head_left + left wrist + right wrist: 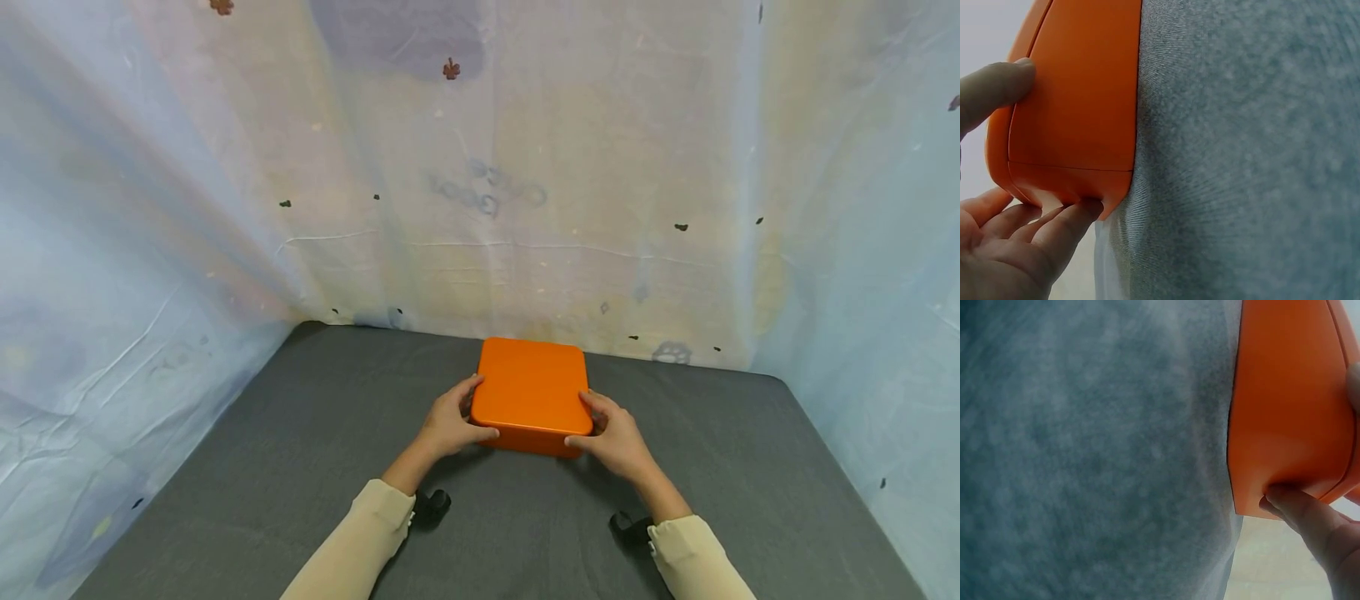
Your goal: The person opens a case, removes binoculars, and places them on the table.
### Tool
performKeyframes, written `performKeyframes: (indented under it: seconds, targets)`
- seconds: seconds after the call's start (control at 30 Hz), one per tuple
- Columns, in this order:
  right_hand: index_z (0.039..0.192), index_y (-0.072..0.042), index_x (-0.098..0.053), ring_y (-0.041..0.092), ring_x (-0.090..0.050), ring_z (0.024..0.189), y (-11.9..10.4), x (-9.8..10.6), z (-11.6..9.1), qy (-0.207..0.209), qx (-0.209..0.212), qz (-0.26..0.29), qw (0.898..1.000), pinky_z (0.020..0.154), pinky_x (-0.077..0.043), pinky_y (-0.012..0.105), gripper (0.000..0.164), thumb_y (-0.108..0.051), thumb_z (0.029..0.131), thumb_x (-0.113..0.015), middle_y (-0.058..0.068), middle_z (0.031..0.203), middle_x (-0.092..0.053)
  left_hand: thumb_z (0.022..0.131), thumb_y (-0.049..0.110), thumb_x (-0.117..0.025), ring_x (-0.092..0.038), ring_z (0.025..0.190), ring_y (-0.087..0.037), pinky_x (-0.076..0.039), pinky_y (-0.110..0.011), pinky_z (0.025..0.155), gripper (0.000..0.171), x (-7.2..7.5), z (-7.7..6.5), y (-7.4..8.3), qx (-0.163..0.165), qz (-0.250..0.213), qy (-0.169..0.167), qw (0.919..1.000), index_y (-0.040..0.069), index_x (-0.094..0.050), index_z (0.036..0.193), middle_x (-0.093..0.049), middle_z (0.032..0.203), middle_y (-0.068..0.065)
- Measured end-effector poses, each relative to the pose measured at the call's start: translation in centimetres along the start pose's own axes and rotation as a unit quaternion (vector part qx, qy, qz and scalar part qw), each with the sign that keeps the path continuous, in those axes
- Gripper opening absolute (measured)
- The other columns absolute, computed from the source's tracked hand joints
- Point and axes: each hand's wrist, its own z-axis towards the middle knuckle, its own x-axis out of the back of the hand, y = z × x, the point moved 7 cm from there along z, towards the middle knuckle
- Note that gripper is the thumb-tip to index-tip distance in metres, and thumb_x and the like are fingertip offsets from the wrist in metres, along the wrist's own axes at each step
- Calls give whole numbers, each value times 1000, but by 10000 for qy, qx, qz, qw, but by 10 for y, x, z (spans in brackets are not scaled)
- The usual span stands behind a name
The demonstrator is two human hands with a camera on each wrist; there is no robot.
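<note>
An orange box (532, 383) with rounded corners and a lid sits on the grey cloth surface, toward its back edge. My left hand (452, 423) grips the box's left side near the front corner, thumb on the front face. In the left wrist view that thumb lies near the lid seam of the orange box (1079, 94), and the other fingers press the side. Opposite it, my right hand (615, 435) holds the right side, its thumb at the front. The right wrist view shows fingertips against the side of the orange box (1294, 394).
Grey cloth (300, 467) covers the flat surface around the box. A pale patterned curtain (570, 167) hangs right behind it and along both sides. Black wrist straps (432, 508) sit at both cream sleeves (352, 542).
</note>
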Motion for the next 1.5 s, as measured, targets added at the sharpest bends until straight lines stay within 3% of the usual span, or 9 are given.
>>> performKeyframes:
  seconds: [0.93, 1.5]
  targets:
    - [145, 8, -35, 43, -53, 123, 5, -2, 1, -2, -69, 112, 9999, 89, -55, 32, 83, -9, 78, -80, 30, 151, -28, 69, 29, -87, -52, 127, -33, -49, -46, 100, 92, 2, 1, -1, 57, 60, 7, 10000, 22, -40, 148, -38, 154, -5]
    - [144, 5, -40, 43, -53, 123, 5, 1, 2, 171, 114, -240, 9995, 93, -52, 39, 79, -12, 78, -80, 28, 149, -34, 69, 29, -88, -51, 130, -31, -48, -44, 101, 94, 1, 3, -3, 17, -114, -26, 9999, 21, -39, 148, -35, 155, -4]
